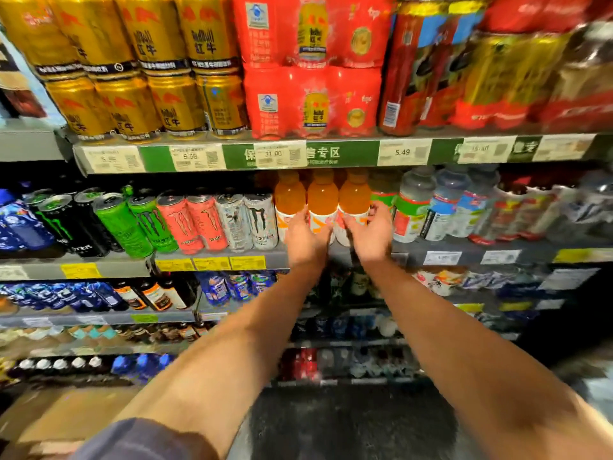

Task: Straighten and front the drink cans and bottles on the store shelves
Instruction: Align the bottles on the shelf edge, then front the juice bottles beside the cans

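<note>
You face a tall drinks shelving unit [185, 263] whose right side is smeared by motion blur, so the products there are hard to read. On the top shelf, gold energy-drink cans [139, 71] stand stacked two high beside red shrink-wrapped multipacks [311, 68]; their tops are cut off by the frame edge. Below them runs a green price strip [331, 154] with partly legible tags.

On the middle shelf, a row of tall Monster cans [185, 220] leans left in the wide-angle view. Just right of them stand three orange drink bottles [321, 197] at the shelf front, and beyond those some clear and blue-labelled bottles [444, 207], blurred.

Your left hand [306, 235] is cupped against the lower label of the left and middle orange bottles, fingers curled on them. Your right hand [371, 232] wraps the lower part of the right orange bottle, thumb toward the middle one. Both hands hide the bottle bases. The lower shelves behind your forearms are too dark and blurred to name.
</note>
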